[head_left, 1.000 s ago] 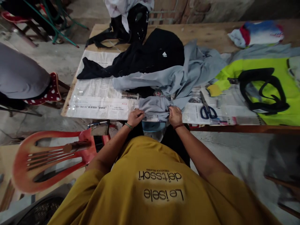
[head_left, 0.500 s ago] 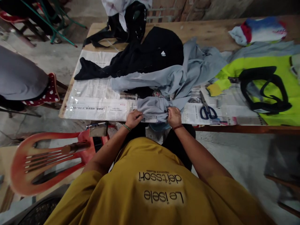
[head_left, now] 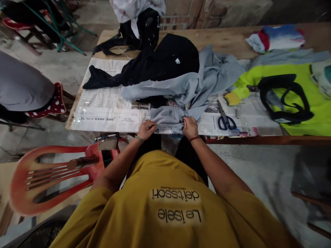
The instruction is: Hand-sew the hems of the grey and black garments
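The step in hand seems to be straightening the grey cloth [head_left: 165, 114], at the frame's centre between both hands. The left hand [head_left: 147, 130] appears to pinch its left edge, fingertips together; the right hand [head_left: 190, 127] grips its bunched right side. Moving on calls for even tension.

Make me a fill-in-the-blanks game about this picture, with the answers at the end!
1. The left hand and right hand pinch ____ cloth.
2. The scissors lie on printed ____.
3. A white logo marks the ____ garment.
4. The red chair is nearer the ____ hand.

Missing words: grey; newspaper; black; left.
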